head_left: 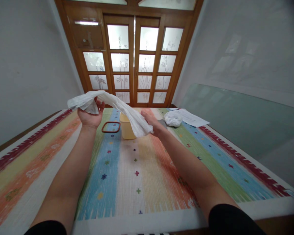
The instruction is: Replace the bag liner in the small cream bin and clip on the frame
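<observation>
A long, crumpled white plastic bag is stretched between my hands above the table. My left hand grips its left part, fingers curled up under the folds, and a loose end hangs past the wrist. At the lower right end of the bag, my right hand pinches the edge. Behind and below the bag stands a pale yellow bin, partly covered by it. Just left of the bin, a brown rounded-square ring lies on the tablecloth.
A striped, patterned tablecloth covers the table. Toward the back right lie a bunched white plastic bundle and a printed paper sheet. Wooden doors with frosted panes stand beyond the table. A pale green glass panel is along the right wall.
</observation>
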Available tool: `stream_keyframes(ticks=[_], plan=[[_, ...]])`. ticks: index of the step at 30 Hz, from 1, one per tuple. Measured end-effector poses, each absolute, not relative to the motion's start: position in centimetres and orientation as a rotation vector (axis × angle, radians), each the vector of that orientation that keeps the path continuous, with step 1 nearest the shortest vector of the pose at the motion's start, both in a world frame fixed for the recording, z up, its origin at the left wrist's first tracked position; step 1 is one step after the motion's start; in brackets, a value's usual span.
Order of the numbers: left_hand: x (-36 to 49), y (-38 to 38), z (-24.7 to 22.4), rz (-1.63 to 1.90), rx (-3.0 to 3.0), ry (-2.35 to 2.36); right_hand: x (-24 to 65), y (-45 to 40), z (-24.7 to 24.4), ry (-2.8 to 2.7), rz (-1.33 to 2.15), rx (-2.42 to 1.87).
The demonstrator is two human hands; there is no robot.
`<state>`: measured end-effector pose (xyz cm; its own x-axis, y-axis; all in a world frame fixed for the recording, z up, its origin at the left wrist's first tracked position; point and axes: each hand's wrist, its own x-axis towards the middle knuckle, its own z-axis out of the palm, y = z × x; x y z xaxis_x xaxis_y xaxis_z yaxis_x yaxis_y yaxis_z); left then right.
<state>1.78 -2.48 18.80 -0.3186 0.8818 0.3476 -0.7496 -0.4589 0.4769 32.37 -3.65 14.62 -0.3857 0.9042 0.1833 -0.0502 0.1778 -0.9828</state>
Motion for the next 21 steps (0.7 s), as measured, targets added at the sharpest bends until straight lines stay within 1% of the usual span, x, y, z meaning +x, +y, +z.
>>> stream_keyframes(ticks=[2, 4, 6, 11, 13, 21], plan=[[1.8, -2.6, 18.9, 1.941, 0.695, 0.280, 32.1, -4.1, 15.1, -1.698, 1.405, -0.809], [1.9, -2.9, 19.0, 1.936, 0.705, 0.286, 31.8, -4.3, 15.7, -1.825, 1.321, -0.804], [2.0, -3.2, 19.1, 1.936, 0.717, 0.269, 31.3, -3.9, 16.5, -1.894, 1.102, -0.822], [2.4, -4.0, 19.5, 1.967, 0.744, 0.194, 29.6, -0.4, 18.9, -1.961, 0.345, -0.892], [2.4, -4.4, 19.7, 1.976, 0.759, 0.178, 28.8, 1.4, 19.1, -1.957, 0.174, -0.947], [1.9, -5.1, 20.5, 2.007, 0.823, 0.140, 27.3, 6.2, 16.6, -1.955, 0.163, -1.078]])
